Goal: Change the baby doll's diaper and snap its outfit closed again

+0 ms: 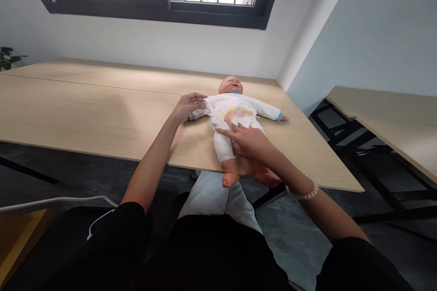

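Observation:
A baby doll (pixel 234 100) lies on its back on the wooden table (pixel 85 109), head away from me, feet hanging past the near edge. It wears a white outfit with blue cuffs and an orange print on the belly. Thin, sheer white cloth (pixel 214 118) gathers around its waist. At the doll's side on the left, my left hand (pixel 191 103) has its bent fingers closed at the edge of this cloth; the thumb is hidden. My right hand (pixel 246 138) rests over the doll's lower belly and thigh, fingers spread, covering part of one leg.
A second table (pixel 392 118) with black legs stands to the right across a gap. Behind the doll are a white wall and a barred window (pixel 164 9). Leaves of a plant (pixel 8 58) show at far left. A chair (pixel 51 236) is at lower left.

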{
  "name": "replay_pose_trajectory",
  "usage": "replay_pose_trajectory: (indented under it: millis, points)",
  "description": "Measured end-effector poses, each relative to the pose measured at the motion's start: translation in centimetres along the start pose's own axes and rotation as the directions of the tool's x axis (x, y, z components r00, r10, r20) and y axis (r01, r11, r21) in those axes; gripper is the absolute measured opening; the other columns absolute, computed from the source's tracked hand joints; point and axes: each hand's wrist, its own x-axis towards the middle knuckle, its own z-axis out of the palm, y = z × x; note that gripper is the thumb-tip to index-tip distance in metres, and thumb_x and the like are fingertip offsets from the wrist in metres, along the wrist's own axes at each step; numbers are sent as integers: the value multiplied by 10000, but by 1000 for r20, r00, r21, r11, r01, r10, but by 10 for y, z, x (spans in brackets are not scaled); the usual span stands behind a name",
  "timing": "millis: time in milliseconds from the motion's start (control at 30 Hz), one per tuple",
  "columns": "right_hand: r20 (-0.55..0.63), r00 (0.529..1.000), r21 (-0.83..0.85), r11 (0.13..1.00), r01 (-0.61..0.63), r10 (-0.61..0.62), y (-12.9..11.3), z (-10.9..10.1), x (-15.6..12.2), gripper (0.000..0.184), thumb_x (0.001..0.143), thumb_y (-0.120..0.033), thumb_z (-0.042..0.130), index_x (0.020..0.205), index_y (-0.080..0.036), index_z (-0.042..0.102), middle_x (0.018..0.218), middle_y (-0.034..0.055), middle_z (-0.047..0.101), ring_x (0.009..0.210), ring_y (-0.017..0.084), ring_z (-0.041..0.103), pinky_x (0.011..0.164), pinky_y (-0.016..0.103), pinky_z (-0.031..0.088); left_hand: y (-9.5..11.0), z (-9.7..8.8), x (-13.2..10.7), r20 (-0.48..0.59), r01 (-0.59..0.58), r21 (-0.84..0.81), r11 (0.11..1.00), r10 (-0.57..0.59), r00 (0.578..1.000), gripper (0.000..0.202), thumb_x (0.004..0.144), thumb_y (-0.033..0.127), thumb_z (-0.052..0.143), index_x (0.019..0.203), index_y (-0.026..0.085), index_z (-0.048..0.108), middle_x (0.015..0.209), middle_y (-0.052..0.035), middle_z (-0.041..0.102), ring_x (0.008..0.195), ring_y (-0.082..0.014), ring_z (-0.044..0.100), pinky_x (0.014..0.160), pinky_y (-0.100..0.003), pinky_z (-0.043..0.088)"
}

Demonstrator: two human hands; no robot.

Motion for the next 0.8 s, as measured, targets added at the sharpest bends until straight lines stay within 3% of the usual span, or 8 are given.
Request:
replay_pose_trajectory:
  millis: [100,167,233,367,500,600,700,800]
  points:
    - [-19,997,203,977,-67,72,7,-21,5,592,926,-223,581,1516,-277,548,1384,107,660,1008,299,714,735,363,526,-2,5,1,10,-29,-40,999,30,1000,419,588,238,900,960,133,738,861,-49,742,813,-144,680,828,-298,553]
    - [-111,978,342,930,-131,179,10,-28,18,448,981,-312,573,1419,-231,617,1166,89,748,992,283,712,771,359,512,-4,9,2,24,-57,-53,997,58,998,418,582,237,898,952,141,730,864,-45,744,808,-139,681,816,-285,551]
    - [-205,943,460,876,-144,263,9,-24,39,381,984,-357,607,1327,-193,641,1145,75,740,1000,258,700,806,349,506,-6,14,3,20,-82,-63,995,84,996,399,584,244,890,929,150,713,861,-36,742,812,-136,683,817,-277,548]
    - [-314,906,537,840,-78,284,8,2,86,443,864,-319,766,1237,-127,623,1230,128,672,1051,249,652,836,323,488,-9,23,2,-46,-112,-97,989,108,993,379,575,241,879,879,165,666,839,-22,732,839,-140,685,832,-270,540]
    - [-280,911,562,821,-100,302,15,16,111,161,952,-273,641,1032,-136,666,1047,91,708,927,216,637,782,302,436,-9,27,0,-47,-117,-67,991,114,992,409,597,295,907,880,169,640,866,-34,721,879,-161,690,884,-304,544]
    - [-271,898,633,767,-104,345,21,18,113,122,966,-251,601,945,-151,668,958,60,721,867,193,632,772,286,428,-12,26,0,-57,-154,2,988,154,986,477,639,365,913,988,180,645,1054,-76,726,1064,-205,677,983,-337,530]
    - [-276,857,707,696,-125,435,22,18,110,123,957,-271,592,962,-159,643,1000,65,728,854,181,641,797,275,453,-19,28,2,43,-107,28,994,106,993,601,684,443,890,1156,186,620,1233,-115,689,1204,-237,632,1036,-359,515]
    - [-271,832,734,663,-146,484,22,19,107,154,975,-297,533,1013,-170,610,1012,68,728,830,176,643,804,270,468,-28,36,2,210,-48,45,998,38,977,593,760,553,816,1176,180,618,1257,-120,685,1218,-245,625,1051,-364,506]
